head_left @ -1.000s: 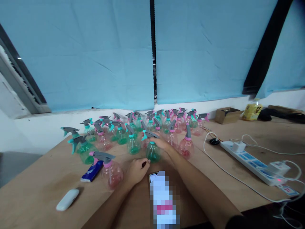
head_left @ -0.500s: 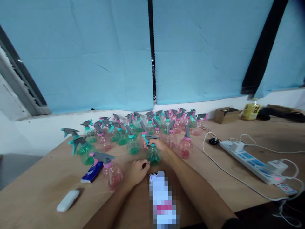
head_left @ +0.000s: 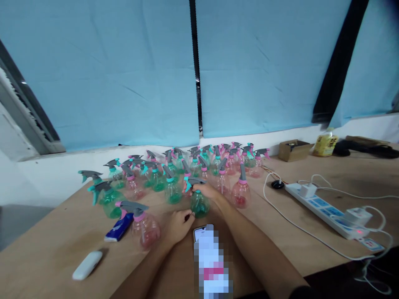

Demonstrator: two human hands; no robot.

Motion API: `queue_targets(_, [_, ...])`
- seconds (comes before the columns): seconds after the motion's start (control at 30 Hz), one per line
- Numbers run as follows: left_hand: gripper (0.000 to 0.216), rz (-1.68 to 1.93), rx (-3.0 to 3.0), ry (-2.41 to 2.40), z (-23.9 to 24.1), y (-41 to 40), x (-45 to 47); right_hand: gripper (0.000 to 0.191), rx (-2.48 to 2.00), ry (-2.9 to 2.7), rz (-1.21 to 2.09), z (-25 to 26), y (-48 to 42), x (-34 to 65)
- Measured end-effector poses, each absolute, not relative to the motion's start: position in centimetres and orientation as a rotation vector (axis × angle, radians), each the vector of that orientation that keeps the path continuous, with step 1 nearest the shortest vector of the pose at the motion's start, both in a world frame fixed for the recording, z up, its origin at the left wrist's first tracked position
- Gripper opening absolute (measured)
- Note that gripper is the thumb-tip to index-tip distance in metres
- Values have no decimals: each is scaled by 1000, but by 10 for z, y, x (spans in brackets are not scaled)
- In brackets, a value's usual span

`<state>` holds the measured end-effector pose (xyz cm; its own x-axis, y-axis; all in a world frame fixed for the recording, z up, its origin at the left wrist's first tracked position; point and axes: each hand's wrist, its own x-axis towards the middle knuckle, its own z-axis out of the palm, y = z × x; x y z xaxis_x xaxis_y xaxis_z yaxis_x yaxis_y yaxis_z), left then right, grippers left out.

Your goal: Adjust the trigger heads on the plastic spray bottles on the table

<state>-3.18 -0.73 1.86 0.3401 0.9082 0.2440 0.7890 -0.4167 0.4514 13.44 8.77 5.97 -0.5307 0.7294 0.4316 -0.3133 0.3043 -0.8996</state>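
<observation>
My right hand (head_left: 205,191) is closed around the neck of a green spray bottle (head_left: 199,205) with a grey and turquoise trigger head, which stands upright on the wooden table. Its fingers reach behind the head and are partly hidden. Loosely curled, my left hand (head_left: 182,224) rests on the table just left of that bottle's base; only a dark gap shows between its thumb and fingers. A phone (head_left: 199,233) with a lit, partly blurred screen lies between my forearms. Left of my left hand stands a pink spray bottle (head_left: 146,230).
Several pink and green spray bottles (head_left: 173,192) crowd the table's back. At left lie a blue packet (head_left: 119,227) and a white oblong case (head_left: 87,265). A power strip (head_left: 324,211) with white cables occupies the right, behind it a cardboard box (head_left: 294,151) and a yellow-labelled bottle (head_left: 326,143).
The view has shifted slightly. Both hands keep their places, the right still on the green spray bottle; nothing else has visibly moved.
</observation>
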Motion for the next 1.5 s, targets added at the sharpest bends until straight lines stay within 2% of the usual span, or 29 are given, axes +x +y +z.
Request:
queue_targets(0.27, [31, 643, 2347, 1557, 14, -6, -32, 18, -393, -1637, 1439, 64, 85, 133])
queue_targets(0.5, [30, 641, 2281, 1558, 18, -7, -32, 24, -429, -1685, 1410, 63, 85, 136])
queue_targets(0.73, [33, 611, 2280, 1552, 20, -8, -31, 18, -398, -1631, 1405, 65, 81, 132])
queue_targets(1.5, [33, 622, 2343, 1535, 19, -8, -32, 25, -417, -1635, 1393, 62, 82, 132])
